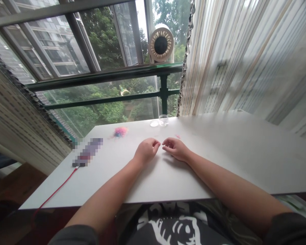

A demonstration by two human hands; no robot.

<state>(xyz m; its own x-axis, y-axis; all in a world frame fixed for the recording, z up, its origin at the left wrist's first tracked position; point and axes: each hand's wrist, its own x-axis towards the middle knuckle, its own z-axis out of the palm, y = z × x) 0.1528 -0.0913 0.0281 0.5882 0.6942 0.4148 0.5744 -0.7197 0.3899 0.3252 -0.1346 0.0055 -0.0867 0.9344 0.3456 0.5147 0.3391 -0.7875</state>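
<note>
Over my head-camera feed, I have the bare left hand [146, 150] and bare right hand [175, 149] side by side above the middle of the flat white table [232, 163], small pink bits [177, 136] just beyond the right one. Behind them, near the far edge, I see a clear round plastic tub [163, 120] with a flat round pale disc [154, 124] at its left; farther left lies a loose multicoloured pile [120, 132]. Nearer me on that side is a dark oblong device [88, 153], a thin red cable [58, 187] running from its near end to the front edge.
</note>
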